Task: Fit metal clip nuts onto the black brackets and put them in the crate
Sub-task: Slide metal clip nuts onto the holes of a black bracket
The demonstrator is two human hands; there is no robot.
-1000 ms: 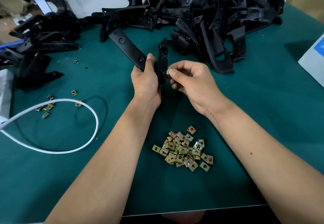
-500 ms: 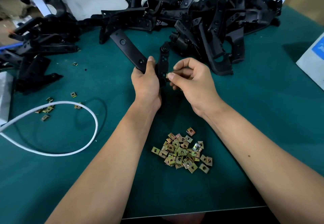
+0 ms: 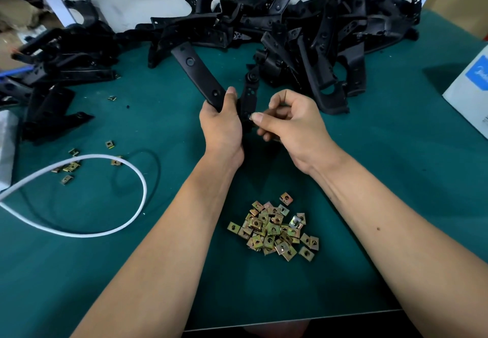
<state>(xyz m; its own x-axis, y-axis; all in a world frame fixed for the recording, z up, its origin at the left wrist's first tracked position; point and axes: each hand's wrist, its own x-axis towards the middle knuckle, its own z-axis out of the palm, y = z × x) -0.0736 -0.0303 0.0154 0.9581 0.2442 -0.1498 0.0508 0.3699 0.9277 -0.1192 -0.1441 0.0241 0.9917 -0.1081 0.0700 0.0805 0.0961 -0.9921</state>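
The left hand [image 3: 221,129] grips a forked black plastic bracket [image 3: 204,81] upright; the right hand [image 3: 293,123] pinches a small brass-coloured metal clip nut [image 3: 251,117] against its edge.

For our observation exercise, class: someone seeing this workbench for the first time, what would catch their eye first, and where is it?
Two bare forearms reach to the middle of the green table, where the left hand grips a black bracket and the right hand pinches a small clip nut against it. A big heap of black brackets fills the far edge, and a pile of brassy clip nuts lies near the front.
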